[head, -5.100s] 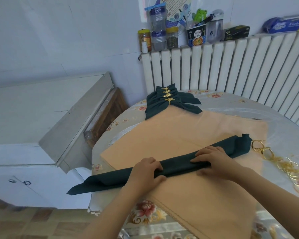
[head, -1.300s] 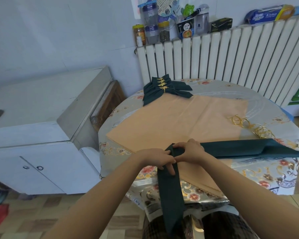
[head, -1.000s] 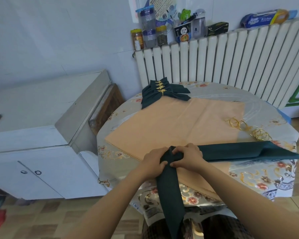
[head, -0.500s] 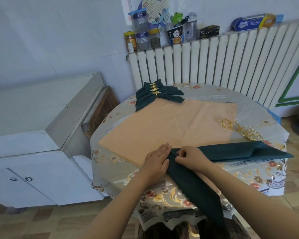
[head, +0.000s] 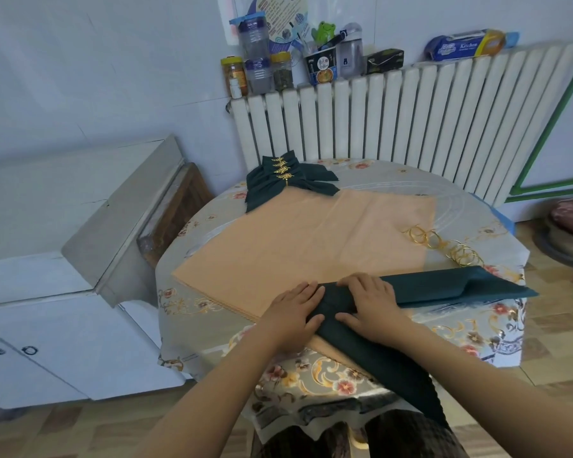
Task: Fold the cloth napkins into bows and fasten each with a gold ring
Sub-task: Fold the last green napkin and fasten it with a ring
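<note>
My left hand [head: 291, 310] and right hand [head: 369, 305] press flat, fingers straight, on the bend of the green napkin [head: 437, 285] at the surface's near edge. 1 arm runs right along the edge, nearer my right; the other hangs off toward me. Gold rings [head: 444, 246] lie beyond.

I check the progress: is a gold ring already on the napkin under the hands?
No, the napkin bears no ring; the loose gold rings lie beside it.

Single head-worn view, angled forward and down over the near table [head: 477, 206] edge (wide-angle, close).
</note>
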`<state>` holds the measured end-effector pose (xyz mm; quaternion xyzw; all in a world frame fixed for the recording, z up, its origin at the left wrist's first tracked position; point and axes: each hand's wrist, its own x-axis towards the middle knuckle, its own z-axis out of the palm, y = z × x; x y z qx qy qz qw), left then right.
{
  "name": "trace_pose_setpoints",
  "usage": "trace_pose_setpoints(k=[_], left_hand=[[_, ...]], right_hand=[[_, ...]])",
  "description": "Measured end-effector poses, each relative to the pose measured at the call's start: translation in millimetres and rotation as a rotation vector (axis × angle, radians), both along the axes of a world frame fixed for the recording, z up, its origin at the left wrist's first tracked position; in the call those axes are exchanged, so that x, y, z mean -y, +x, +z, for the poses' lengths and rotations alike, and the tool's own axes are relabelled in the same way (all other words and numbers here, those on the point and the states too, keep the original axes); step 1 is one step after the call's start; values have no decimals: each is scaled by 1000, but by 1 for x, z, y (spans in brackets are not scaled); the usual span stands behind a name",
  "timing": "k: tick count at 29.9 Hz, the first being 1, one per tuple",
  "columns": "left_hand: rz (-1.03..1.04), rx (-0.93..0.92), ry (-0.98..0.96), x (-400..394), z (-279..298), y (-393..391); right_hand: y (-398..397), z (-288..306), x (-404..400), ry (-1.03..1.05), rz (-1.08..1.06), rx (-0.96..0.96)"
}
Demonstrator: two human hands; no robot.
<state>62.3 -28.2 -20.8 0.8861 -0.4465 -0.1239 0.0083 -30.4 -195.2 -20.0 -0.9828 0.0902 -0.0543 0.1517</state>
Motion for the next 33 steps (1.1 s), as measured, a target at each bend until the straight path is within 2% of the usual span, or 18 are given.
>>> trace_pose_setpoints(k=[3, 7, 11, 13, 18, 20, 23, 26, 29, 33], left_hand=[[-16, 24, 55, 3, 5, 1], [-20, 11, 73, 6, 8, 2], [-20, 5, 81, 6, 8, 3], [-26, 16, 83, 7, 8, 4], [-22, 22, 89, 9, 12, 5], [-16, 45, 86, 9, 14, 5], [-37, 114, 91, 11, 17, 5], [-45, 85, 61, 13, 20, 6], [0, -65, -46, 17, 21, 5], [234, -421, -270, 17, 32, 9]], right_hand=[[10, 17, 22, 0, -171, -79], [23, 36, 51, -170, -233, -366], [34, 46, 63, -33, -224, -539], [37, 50, 61, 4, -219, -527], [39, 58, 37, -149, -165, -409], [41, 55, 28, -135, -167, -366], [44, 55, 23, 48, -209, -364], [45, 59, 22, 291, -259, -397], [39, 59, 15, 651, -329, -437], [32, 60, 15, 1060, -436, -478]])
